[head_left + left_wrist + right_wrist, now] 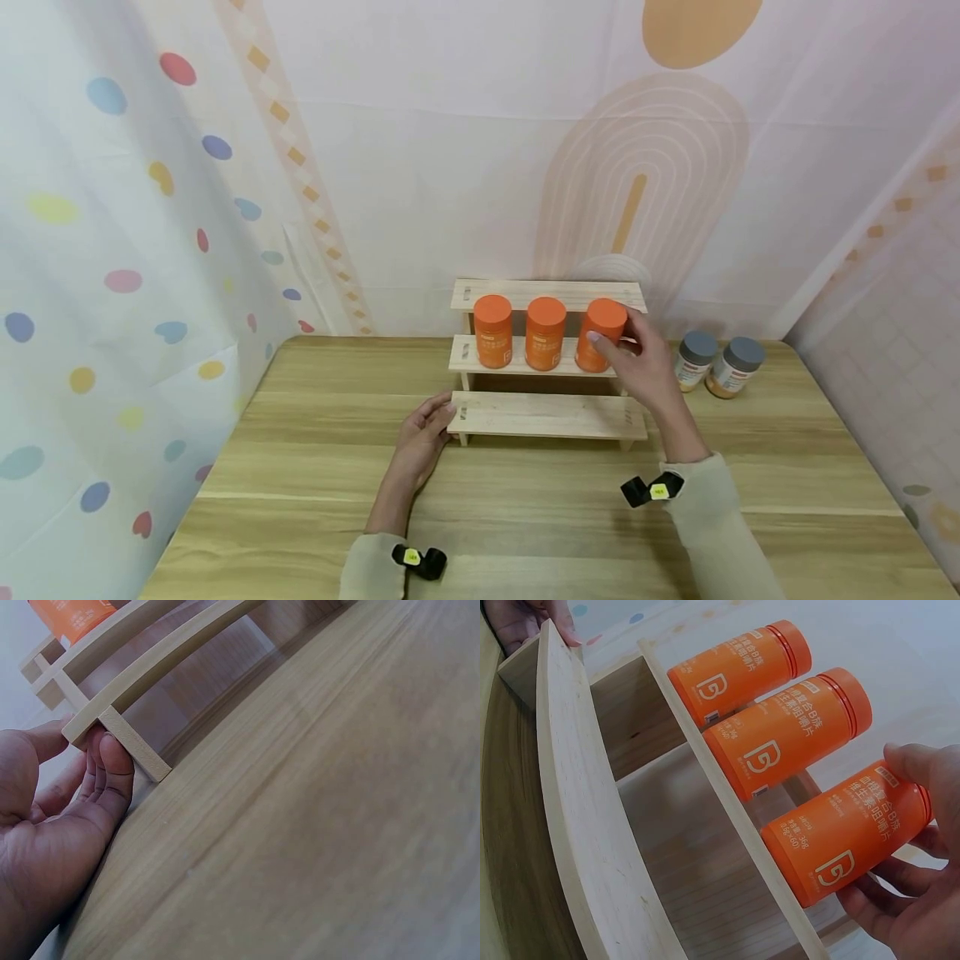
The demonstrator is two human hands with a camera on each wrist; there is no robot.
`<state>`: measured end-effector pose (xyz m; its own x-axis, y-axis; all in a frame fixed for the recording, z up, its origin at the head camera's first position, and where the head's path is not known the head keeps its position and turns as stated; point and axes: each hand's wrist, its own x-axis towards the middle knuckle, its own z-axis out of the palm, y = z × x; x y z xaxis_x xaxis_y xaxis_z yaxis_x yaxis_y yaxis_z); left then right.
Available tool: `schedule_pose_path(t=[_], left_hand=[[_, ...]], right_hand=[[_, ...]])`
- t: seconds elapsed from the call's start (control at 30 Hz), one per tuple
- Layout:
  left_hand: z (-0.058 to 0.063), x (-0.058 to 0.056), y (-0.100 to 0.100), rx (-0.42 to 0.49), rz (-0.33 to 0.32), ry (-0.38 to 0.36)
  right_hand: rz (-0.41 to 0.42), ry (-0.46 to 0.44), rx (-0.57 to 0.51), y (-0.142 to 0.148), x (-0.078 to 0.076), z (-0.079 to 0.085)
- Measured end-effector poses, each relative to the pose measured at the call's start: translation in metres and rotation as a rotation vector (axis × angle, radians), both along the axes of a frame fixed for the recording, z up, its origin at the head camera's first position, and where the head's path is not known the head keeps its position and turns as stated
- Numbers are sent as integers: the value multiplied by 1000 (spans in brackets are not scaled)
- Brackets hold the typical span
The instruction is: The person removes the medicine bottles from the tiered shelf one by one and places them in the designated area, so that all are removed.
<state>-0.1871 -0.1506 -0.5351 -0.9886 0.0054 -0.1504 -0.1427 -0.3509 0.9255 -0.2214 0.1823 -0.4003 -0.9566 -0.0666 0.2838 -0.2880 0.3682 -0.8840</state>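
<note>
Three orange bottles stand in a row on the middle step of a three-step wooden rack (pixel 547 415). My right hand (pixel 647 367) grips the rightmost orange bottle (pixel 847 832), thumb on its near side and fingers round the other; its base is at the step. The middle orange bottle (pixel 545 335) and the left orange bottle (pixel 492 333) stand upright beside it. My left hand (pixel 422 437) holds the left end of the lowest step; in the left wrist view its thumb is at the board's end and its fingers are curled underneath.
Two clear jars with grey lids, a nearer jar (pixel 733 368) and another jar (pixel 694 362), stand right of the rack on the wooden table (pixel 300 483). A patterned curtain (pixel 420 167) hangs close behind the rack's top step (pixel 551 295).
</note>
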Motion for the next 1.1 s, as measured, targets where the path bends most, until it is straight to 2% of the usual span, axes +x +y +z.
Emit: schedule_pose_path(t=[0.4, 0.6, 1.1], left_hand=[[-1, 0, 0, -2, -1, 5], [-2, -1, 0, -22, -6, 28], [-1, 1, 0, -5, 8, 5]], right_hand=[[-76, -7, 34, 14, 14, 0], [-88, -1, 9, 24, 20, 0], [-136, 65, 6, 45, 32, -2]])
